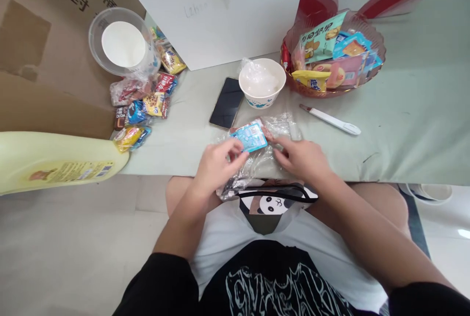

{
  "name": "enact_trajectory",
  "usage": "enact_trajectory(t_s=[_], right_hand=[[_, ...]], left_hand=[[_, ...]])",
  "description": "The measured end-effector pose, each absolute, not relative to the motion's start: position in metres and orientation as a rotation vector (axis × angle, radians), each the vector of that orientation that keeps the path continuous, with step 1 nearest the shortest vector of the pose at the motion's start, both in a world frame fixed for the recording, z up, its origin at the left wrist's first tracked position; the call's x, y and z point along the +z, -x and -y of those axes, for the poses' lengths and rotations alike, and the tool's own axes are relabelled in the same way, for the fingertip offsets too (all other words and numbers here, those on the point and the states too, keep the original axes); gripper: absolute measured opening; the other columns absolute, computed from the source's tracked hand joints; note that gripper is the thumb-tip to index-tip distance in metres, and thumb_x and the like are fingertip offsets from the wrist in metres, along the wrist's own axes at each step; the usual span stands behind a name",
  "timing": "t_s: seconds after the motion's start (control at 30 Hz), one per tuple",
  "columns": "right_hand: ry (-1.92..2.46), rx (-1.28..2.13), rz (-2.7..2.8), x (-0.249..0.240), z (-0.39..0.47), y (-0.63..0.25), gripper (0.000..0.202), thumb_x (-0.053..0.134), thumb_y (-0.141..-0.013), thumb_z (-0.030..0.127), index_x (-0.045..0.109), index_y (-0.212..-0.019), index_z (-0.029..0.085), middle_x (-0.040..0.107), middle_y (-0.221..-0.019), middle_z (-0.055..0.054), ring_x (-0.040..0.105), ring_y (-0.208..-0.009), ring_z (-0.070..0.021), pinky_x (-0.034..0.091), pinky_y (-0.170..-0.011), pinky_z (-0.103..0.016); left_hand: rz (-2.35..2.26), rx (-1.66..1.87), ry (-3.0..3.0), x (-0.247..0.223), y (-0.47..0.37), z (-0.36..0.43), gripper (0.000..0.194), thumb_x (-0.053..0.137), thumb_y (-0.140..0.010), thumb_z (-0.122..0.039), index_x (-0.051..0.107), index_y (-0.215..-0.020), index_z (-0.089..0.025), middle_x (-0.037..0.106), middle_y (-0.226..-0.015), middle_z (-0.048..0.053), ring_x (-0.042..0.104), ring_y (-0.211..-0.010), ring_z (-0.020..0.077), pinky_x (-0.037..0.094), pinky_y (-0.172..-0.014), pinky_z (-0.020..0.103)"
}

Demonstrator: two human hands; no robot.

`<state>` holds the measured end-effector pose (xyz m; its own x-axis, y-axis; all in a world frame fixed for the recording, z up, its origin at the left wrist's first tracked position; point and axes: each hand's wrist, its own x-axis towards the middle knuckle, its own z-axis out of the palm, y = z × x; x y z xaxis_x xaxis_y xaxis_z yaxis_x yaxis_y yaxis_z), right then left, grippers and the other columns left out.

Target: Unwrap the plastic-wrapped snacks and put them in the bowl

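Observation:
A small light-blue snack packet (251,136) lies over a reddish packet (267,133), both on a crumpled clear plastic bag (253,164) at the table's front edge. At the blue packet's left end is my left hand (219,163). Its fingers are curled, with a gap between thumb and forefinger, and I see no firm hold. My right hand (303,158) reaches in from the other side. Its forefinger and thumb are apart, the forefinger near the reddish packet's right end; whether it touches is unclear.
Behind are a phone (226,103), a paper bowl (262,89) with clear film inside, and a white-handled knife (332,120). A glass bowl (332,91) of snacks stands right. Snack packets (154,104), a plastic tub (96,36) and a yellow bottle (62,161) are left; boxes (220,12) stand behind.

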<state>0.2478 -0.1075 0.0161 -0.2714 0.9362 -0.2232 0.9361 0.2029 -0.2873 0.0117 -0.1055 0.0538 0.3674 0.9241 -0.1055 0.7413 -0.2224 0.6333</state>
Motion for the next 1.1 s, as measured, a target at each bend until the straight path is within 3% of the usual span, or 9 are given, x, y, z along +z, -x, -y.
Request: enact_trajectory(t_s=[0.07, 0.13, 0.27, 0.4, 0.6, 0.73, 0.87, 1.0, 1.1], right_hand=[[2.011, 0.482, 2.277, 0.015, 0.109, -0.243, 0.046, 0.047, -0.098, 0.037, 0.061, -0.140, 0.026, 0.075, -0.103, -0.010, 0.064, -0.073, -0.0239, 0.031, -0.056, -0.031], [1.945, 0.386, 2.221, 0.011, 0.110, -0.239, 0.048, 0.051, -0.096, 0.035, 0.059, -0.142, 0.025, 0.071, -0.115, -0.012, 0.065, -0.082, -0.0253, 0.036, -0.056, -0.031], [1.458, 0.253, 2.281, -0.007, 0.109, -0.232, 0.048, 0.057, -0.092, 0.028, 0.061, -0.140, 0.022, 0.068, -0.121, -0.015, 0.065, -0.104, -0.0302, 0.054, -0.079, -0.040], [1.177, 0.285, 2.329, -0.019, 0.112, -0.223, 0.050, 0.059, -0.090, 0.019, 0.060, -0.139, 0.026, 0.057, -0.146, -0.014, 0.052, -0.135, -0.0354, 0.051, -0.104, -0.052], [1.103, 0.585, 2.312, -0.021, 0.111, -0.229, 0.065, 0.056, -0.085, 0.018, 0.051, -0.150, 0.020, 0.042, -0.161, -0.020, 0.043, -0.146, -0.0399, 0.042, -0.114, -0.061], [0.883, 1.000, 2.170, -0.019, 0.104, -0.252, 0.071, 0.048, -0.094, 0.035, 0.033, -0.162, 0.023, 0.026, -0.171, -0.014, 0.029, -0.156, -0.0358, 0.033, -0.121, -0.061], [0.795, 1.283, 1.922, -0.013, 0.100, -0.259, 0.059, 0.035, -0.102, 0.043, 0.037, -0.160, 0.030, 0.032, -0.170, -0.006, 0.025, -0.159, -0.0295, 0.026, -0.127, -0.057], [0.886, 1.172, 1.876, -0.013, 0.102, -0.240, 0.084, 0.059, -0.093, 0.057, 0.026, -0.163, 0.025, 0.028, -0.170, -0.013, 0.024, -0.159, -0.0327, 0.024, -0.128, -0.057], [0.951, 1.062, 1.840, -0.018, 0.104, -0.225, 0.096, 0.070, -0.087, 0.048, 0.018, -0.162, 0.021, 0.027, -0.168, -0.020, 0.023, -0.158, -0.0354, 0.028, -0.126, -0.058]], left_hand=[[-1.597, 0.581, -2.172, 0.041, -0.011, 0.096, 0.036, 0.077, -0.082, -0.036, 0.070, -0.114, -0.021, 0.071, -0.126, 0.012, 0.065, -0.119, 0.0299, 0.052, -0.102, 0.046], [-1.529, 0.523, -2.233, 0.030, -0.008, 0.089, 0.053, 0.081, -0.078, -0.034, 0.066, -0.127, -0.022, 0.063, -0.142, 0.013, 0.055, -0.135, 0.0331, 0.045, -0.113, 0.050], [-1.520, 0.580, -2.024, 0.019, -0.003, 0.086, 0.036, 0.070, -0.087, -0.028, 0.068, -0.123, -0.023, 0.073, -0.119, 0.008, 0.068, -0.109, 0.0249, 0.053, -0.098, 0.039], [-1.548, 0.803, -1.615, 0.017, -0.008, 0.090, 0.012, 0.073, -0.084, -0.030, 0.073, -0.093, -0.021, 0.073, -0.084, 0.001, 0.065, -0.076, 0.0171, 0.051, -0.072, 0.027], [-1.242, 0.811, -0.833, 0.022, -0.020, 0.088, 0.026, 0.081, -0.078, -0.037, 0.063, -0.075, -0.018, 0.065, -0.073, -0.001, 0.055, -0.055, 0.0091, 0.036, -0.042, 0.017], [-1.169, 0.895, -0.503, 0.021, -0.023, 0.076, 0.020, 0.080, -0.078, -0.025, 0.062, -0.080, -0.017, 0.072, -0.081, 0.001, 0.066, -0.063, 0.0108, 0.038, -0.044, 0.015], [-1.125, 0.975, -0.360, 0.018, -0.026, 0.063, 0.007, 0.068, -0.086, -0.022, 0.066, -0.088, -0.015, 0.073, -0.079, 0.003, 0.068, -0.062, 0.0130, 0.053, -0.056, 0.022], [-1.007, 0.888, -0.224, 0.024, -0.037, 0.065, 0.018, 0.058, -0.095, -0.028, 0.068, -0.088, -0.015, 0.072, -0.077, 0.005, 0.067, -0.063, 0.0139, 0.056, -0.059, 0.025], [-0.954, 0.862, -0.103, 0.025, -0.049, 0.070, 0.023, 0.051, -0.098, -0.026, 0.068, -0.086, -0.017, 0.071, -0.075, 0.004, 0.067, -0.064, 0.0129, 0.057, -0.062, 0.026]])
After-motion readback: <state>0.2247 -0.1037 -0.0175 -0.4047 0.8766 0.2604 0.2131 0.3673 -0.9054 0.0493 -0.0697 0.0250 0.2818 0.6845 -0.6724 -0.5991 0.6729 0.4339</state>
